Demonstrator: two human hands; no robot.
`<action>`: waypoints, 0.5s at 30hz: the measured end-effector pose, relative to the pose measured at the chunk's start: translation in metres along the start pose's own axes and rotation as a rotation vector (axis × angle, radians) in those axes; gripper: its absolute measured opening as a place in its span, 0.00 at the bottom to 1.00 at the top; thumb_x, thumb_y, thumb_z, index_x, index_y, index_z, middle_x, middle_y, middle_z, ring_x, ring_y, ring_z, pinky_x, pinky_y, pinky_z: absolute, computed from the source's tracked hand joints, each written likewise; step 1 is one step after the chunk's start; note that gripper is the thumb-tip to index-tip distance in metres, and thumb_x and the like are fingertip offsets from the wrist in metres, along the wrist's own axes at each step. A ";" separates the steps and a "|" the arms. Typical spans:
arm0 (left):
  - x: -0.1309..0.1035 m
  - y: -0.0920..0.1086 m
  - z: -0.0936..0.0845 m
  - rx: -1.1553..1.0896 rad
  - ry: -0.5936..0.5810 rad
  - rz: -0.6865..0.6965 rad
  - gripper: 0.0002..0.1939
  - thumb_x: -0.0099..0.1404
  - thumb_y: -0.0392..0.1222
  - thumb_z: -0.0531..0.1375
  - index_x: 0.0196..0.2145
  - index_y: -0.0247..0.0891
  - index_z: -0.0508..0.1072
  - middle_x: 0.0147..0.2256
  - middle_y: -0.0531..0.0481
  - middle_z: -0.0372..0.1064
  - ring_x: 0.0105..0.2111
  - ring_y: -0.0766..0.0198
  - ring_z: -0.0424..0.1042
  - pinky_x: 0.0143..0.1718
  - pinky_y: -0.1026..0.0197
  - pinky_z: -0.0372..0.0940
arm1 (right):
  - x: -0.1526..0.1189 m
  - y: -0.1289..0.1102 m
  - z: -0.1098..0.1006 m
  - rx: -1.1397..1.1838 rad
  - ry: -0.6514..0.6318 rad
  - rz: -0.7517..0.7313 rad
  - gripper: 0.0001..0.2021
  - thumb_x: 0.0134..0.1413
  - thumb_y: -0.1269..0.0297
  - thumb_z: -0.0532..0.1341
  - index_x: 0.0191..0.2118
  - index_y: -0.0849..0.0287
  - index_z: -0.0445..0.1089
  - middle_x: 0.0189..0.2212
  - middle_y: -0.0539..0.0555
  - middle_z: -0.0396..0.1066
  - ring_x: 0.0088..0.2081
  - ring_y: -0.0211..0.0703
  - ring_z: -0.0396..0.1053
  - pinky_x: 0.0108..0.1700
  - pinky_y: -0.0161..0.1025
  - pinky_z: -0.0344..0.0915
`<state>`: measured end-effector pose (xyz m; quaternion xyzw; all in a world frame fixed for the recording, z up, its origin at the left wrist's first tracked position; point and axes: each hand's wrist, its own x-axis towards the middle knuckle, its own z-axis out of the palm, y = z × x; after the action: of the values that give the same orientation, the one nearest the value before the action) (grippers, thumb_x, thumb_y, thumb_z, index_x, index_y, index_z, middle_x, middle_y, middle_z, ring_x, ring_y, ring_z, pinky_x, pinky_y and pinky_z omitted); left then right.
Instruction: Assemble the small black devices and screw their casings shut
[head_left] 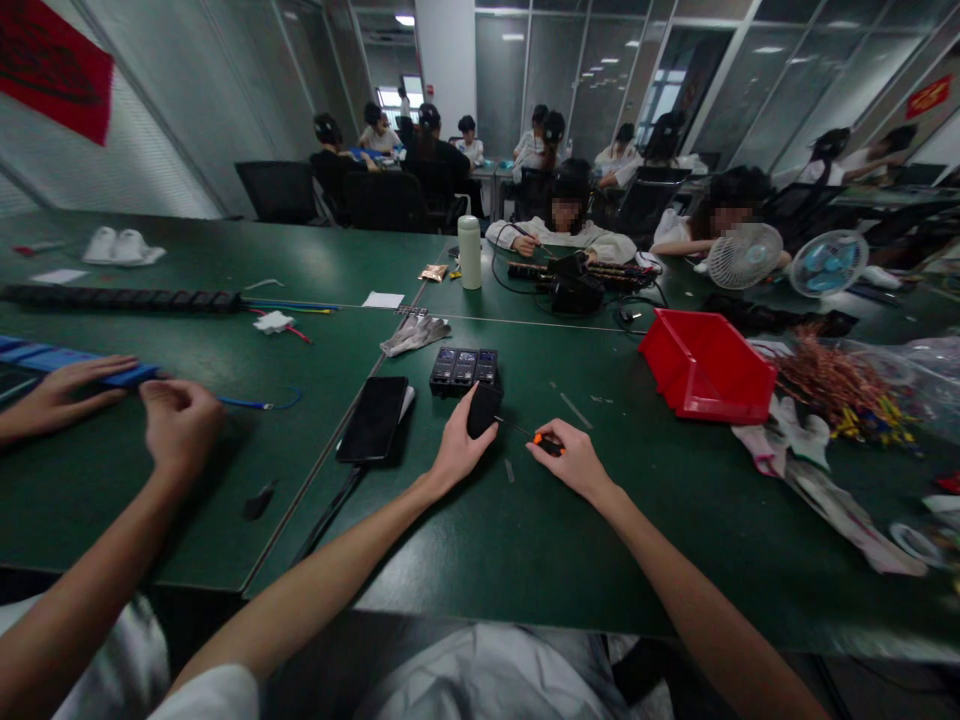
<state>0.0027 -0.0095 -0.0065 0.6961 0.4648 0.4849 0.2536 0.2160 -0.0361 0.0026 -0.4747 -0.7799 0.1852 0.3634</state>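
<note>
On my left, a dark phone [373,418] lies on the green table [450,540], well apart from the co-worker's hands. Next, I see my left hand [463,440] with its fingers closed around a small black block [484,411], just in front of a black three-part module [465,370]. To its right, my right hand [574,458] has its fingers wrapped around an orange-and-black screwdriver [549,444], its shaft pointing toward the block. Farther right sits a red bin [709,368].
</note>
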 end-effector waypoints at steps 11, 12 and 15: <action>0.000 0.000 0.000 -0.004 0.004 -0.021 0.34 0.59 0.41 0.58 0.61 0.39 0.50 0.58 0.44 0.55 0.57 0.57 0.57 0.59 0.53 0.52 | -0.003 0.001 0.001 -0.040 0.045 -0.045 0.07 0.55 0.61 0.60 0.33 0.59 0.65 0.30 0.53 0.68 0.31 0.40 0.67 0.34 0.37 0.63; 0.000 0.000 0.000 -0.004 0.005 -0.021 0.34 0.59 0.41 0.58 0.61 0.39 0.50 0.58 0.44 0.55 0.57 0.57 0.57 0.59 0.53 0.52 | -0.003 0.001 0.001 -0.048 0.039 -0.045 0.07 0.55 0.61 0.59 0.34 0.59 0.66 0.30 0.53 0.69 0.31 0.40 0.67 0.34 0.37 0.64; 0.000 0.000 0.000 -0.001 0.010 -0.014 0.34 0.60 0.41 0.58 0.61 0.39 0.50 0.58 0.44 0.55 0.57 0.57 0.57 0.59 0.53 0.52 | -0.003 0.002 0.001 -0.061 0.029 -0.043 0.07 0.56 0.60 0.58 0.35 0.59 0.67 0.32 0.54 0.70 0.32 0.41 0.69 0.36 0.38 0.65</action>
<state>0.0030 -0.0093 -0.0062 0.6902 0.4708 0.4869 0.2548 0.2171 -0.0380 -0.0005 -0.4713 -0.7899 0.1468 0.3639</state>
